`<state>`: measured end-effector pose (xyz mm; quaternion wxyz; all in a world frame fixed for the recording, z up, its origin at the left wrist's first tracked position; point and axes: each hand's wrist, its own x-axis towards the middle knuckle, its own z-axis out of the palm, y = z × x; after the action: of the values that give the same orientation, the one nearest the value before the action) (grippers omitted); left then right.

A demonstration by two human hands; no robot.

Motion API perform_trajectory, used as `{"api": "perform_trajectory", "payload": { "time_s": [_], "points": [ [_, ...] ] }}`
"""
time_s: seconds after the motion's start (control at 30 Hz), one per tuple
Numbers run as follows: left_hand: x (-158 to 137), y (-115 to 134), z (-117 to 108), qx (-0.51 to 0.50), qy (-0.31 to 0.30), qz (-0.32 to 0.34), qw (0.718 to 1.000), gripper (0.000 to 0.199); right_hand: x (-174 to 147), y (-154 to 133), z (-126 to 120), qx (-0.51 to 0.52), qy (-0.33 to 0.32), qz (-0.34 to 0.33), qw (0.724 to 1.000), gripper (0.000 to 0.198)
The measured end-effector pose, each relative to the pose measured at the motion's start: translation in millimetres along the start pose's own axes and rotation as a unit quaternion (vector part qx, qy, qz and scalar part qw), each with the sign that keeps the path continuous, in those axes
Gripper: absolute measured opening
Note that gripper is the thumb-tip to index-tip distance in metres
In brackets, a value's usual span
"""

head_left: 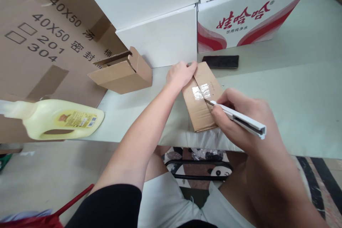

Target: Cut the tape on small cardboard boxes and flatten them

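A small flat brown cardboard box [196, 114] lies near the front edge of the table, its top seam running lengthwise. Clear tape [198, 93] crosses that seam and looks split along it. My left hand [181, 73] presses on the far left corner of the box, fingers curled over its edge. In my right hand [240, 114] is a white utility knife [240, 117], gripped between thumb and fingers. Its blade tip touches the seam just below the tape. The right hand's lower fingers are partly hidden.
A black phone [220, 61] lies behind the box. White cartons [160, 39] and a red-and-white water carton [240, 25] stand at the back. To the left are an open cardboard box [123, 74], a yellow jug-shaped bottle [64, 119] and a large printed carton [40, 64].
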<state>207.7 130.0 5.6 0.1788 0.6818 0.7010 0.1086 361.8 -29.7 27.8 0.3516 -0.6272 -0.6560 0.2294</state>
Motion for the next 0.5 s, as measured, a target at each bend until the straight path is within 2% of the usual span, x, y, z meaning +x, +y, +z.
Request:
{"api": "perform_trajectory", "payload": {
  "time_s": [0.13,0.23,0.33,0.5],
  "points": [
    [-0.5,0.2,0.0,0.002,0.002,0.002,1.0,0.046,-3.5,2.9,-1.4,0.026,0.017,-0.01,0.999,0.012],
    [-0.1,0.6,0.2,0.001,0.004,0.003,1.0,0.046,-6.2,5.4,-1.7,0.039,0.089,-0.011,0.995,0.012],
    [0.1,0.7,-0.3,-0.006,-0.001,0.001,1.0,0.049,-6.9,8.2,0.9,0.044,0.16,0.009,0.986,0.003],
    [-1.2,-1.2,-2.5,-0.024,0.006,0.007,1.0,0.053,-3.0,15.8,5.9,0.007,0.203,-0.044,0.978,0.028]
  ]
}}
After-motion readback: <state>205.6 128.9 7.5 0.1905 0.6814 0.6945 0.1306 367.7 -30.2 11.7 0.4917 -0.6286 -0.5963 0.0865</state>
